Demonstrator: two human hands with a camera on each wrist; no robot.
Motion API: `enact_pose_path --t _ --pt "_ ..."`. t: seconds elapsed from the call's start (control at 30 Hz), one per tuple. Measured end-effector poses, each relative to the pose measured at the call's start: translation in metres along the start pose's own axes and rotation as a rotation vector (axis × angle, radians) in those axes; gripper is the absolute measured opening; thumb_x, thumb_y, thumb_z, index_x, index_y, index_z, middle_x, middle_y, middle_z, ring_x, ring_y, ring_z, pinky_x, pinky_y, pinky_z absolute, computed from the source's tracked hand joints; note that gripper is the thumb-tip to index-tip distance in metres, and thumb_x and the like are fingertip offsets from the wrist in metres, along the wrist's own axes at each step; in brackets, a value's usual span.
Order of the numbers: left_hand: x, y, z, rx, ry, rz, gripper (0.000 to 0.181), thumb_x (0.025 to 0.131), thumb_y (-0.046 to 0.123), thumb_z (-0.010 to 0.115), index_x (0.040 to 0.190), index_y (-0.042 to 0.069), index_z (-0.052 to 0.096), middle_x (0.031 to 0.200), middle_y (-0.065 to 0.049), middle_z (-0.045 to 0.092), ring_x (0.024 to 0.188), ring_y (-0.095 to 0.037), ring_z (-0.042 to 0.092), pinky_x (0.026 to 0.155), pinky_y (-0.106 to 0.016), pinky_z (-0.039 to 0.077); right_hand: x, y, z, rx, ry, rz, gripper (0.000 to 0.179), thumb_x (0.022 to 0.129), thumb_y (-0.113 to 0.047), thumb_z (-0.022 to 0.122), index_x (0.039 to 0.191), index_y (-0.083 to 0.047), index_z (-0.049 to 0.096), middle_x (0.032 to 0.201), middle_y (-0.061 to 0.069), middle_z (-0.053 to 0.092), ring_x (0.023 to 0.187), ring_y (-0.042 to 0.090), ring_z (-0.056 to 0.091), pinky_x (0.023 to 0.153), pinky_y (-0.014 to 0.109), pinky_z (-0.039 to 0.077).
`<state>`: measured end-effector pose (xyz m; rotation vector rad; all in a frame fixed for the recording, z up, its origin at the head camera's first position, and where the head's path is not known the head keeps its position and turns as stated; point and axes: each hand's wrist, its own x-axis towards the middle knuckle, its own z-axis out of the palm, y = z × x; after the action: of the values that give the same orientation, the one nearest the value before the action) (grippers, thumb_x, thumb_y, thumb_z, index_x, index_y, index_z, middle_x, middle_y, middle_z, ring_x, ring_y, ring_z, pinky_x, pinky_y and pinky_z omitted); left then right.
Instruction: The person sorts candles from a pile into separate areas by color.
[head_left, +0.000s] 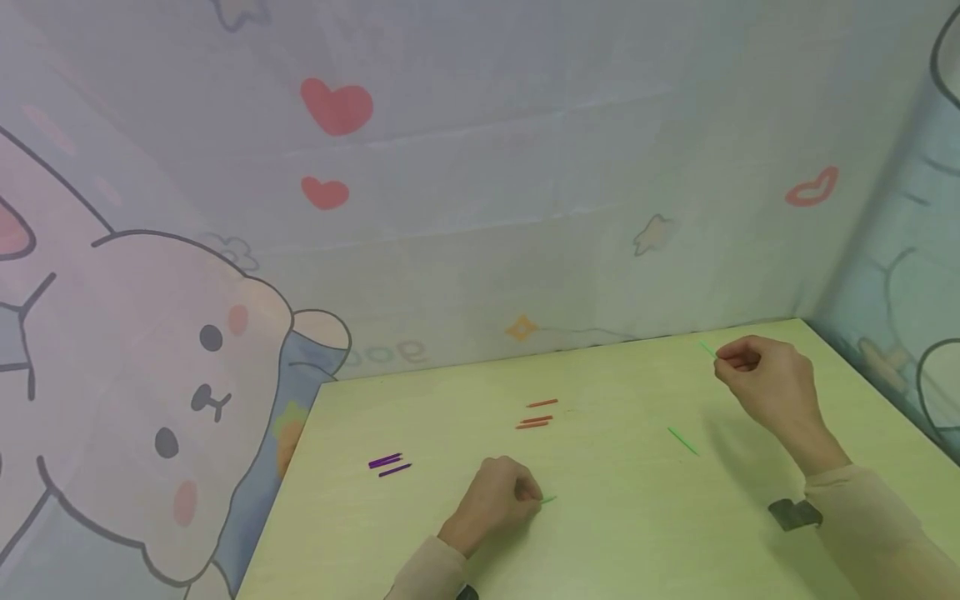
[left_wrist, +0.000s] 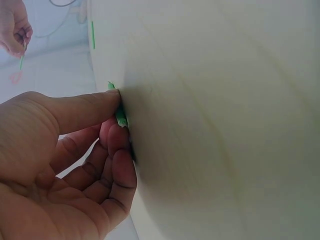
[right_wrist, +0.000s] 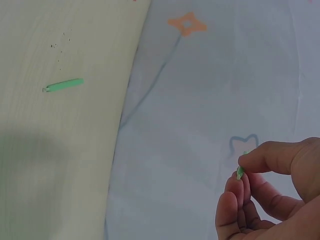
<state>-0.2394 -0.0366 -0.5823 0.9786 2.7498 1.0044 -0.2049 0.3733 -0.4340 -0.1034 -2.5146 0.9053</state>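
My left hand [head_left: 495, 504] pinches a short green pencil [left_wrist: 120, 114] between thumb and fingertips, right at the tabletop. In the head view only one end of this pencil pokes out past the fingers. Raised over the table's far right part, my right hand [head_left: 772, 392] holds another green pencil [head_left: 707, 349] by thumb and fingertips. Most of that pencil is hidden by the fingers in the right wrist view. A third green pencil [head_left: 683, 442] lies on the table between the two hands, nearer the right one.
Several orange pencils [head_left: 535, 419] lie toward the back middle of the pale yellow table [head_left: 600, 533]. Purple pencils [head_left: 390, 463] form a group on the left. A printed cloth [head_left: 480, 250] hangs behind the table's back edge. Small dark specks [right_wrist: 60, 50] dot the tabletop.
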Motion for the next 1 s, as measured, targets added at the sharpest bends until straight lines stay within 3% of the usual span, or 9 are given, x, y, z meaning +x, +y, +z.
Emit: enact_pose_path --t 0.13,0.37,0.5,0.63,0.73,0.8,0.87,1.0 --pt "-0.004 0.012 -0.007 -0.009 0.015 -0.001 0.015 0.086 -0.003 0.083 0.088 0.012 0.088 0.079 0.009 0.078 0.069 0.002 0.064 0.065 -0.019 0.058 0.000 0.004 -0.001 -0.006 -0.011 0.019 0.014 0.100 -0.013 0.074 0.106 -0.003 0.082 0.091 0.009 0.081 0.077 0.011 0.067 0.064 0.021 0.047" --pt "-0.004 0.006 -0.004 -0.026 0.007 -0.005 0.014 0.085 -0.001 0.083 0.087 0.013 0.087 0.078 0.012 0.077 0.068 0.004 0.063 0.065 -0.018 0.057 0.002 0.011 -0.005 -0.015 -0.010 0.062 0.017 0.101 -0.016 0.074 0.108 -0.002 0.081 0.092 0.009 0.081 0.076 0.005 0.063 0.063 0.022 0.046" --pt "-0.007 0.022 -0.015 -0.044 -0.002 -0.019 0.012 0.086 -0.002 0.085 0.087 0.010 0.087 0.078 0.008 0.077 0.068 0.001 0.064 0.066 -0.020 0.058 0.002 0.011 -0.005 -0.017 -0.008 0.059 0.017 0.101 -0.016 0.074 0.108 -0.002 0.082 0.092 0.009 0.081 0.077 0.007 0.064 0.064 0.022 0.046" --pt "-0.010 0.033 -0.020 -0.003 0.001 -0.003 0.014 0.086 -0.005 0.082 0.089 0.008 0.087 0.080 0.003 0.079 0.069 -0.003 0.066 0.066 -0.023 0.059 0.002 0.012 -0.006 -0.020 -0.012 0.064 0.018 0.101 -0.016 0.075 0.108 -0.001 0.081 0.093 0.010 0.081 0.079 0.011 0.066 0.064 0.023 0.046" --pt "-0.011 0.040 -0.023 0.012 -0.009 -0.033 0.017 0.085 -0.007 0.081 0.089 0.008 0.087 0.080 0.003 0.079 0.069 -0.002 0.065 0.067 -0.022 0.058 0.002 0.014 -0.006 -0.021 -0.015 0.069 0.018 0.101 -0.016 0.075 0.108 -0.001 0.081 0.093 0.011 0.081 0.080 0.014 0.068 0.064 0.023 0.046" --pt "-0.012 0.050 -0.030 -0.026 -0.021 -0.080 0.015 0.085 -0.007 0.083 0.087 0.007 0.086 0.078 0.003 0.078 0.068 -0.001 0.063 0.069 -0.021 0.058 0.001 0.015 -0.006 -0.022 -0.016 0.070 0.018 0.102 -0.016 0.074 0.108 0.000 0.081 0.093 0.012 0.081 0.081 0.017 0.069 0.064 0.023 0.046" --pt "-0.011 0.050 -0.030 -0.028 -0.025 -0.091 0.015 0.084 -0.007 0.083 0.087 0.007 0.086 0.078 0.004 0.078 0.068 0.000 0.063 0.070 -0.020 0.057 0.001 0.016 -0.005 -0.021 -0.018 0.072 0.018 0.101 -0.016 0.074 0.108 0.000 0.081 0.093 0.013 0.081 0.081 0.020 0.070 0.065 0.025 0.047" --pt "-0.006 0.029 -0.018 -0.033 -0.007 -0.062 0.014 0.084 -0.003 0.084 0.086 0.010 0.087 0.076 0.010 0.076 0.068 0.001 0.062 0.067 -0.019 0.056 0.000 0.020 -0.002 -0.019 -0.034 0.076 0.019 0.102 -0.014 0.073 0.107 0.002 0.080 0.093 0.014 0.081 0.082 0.025 0.071 0.067 0.029 0.048"
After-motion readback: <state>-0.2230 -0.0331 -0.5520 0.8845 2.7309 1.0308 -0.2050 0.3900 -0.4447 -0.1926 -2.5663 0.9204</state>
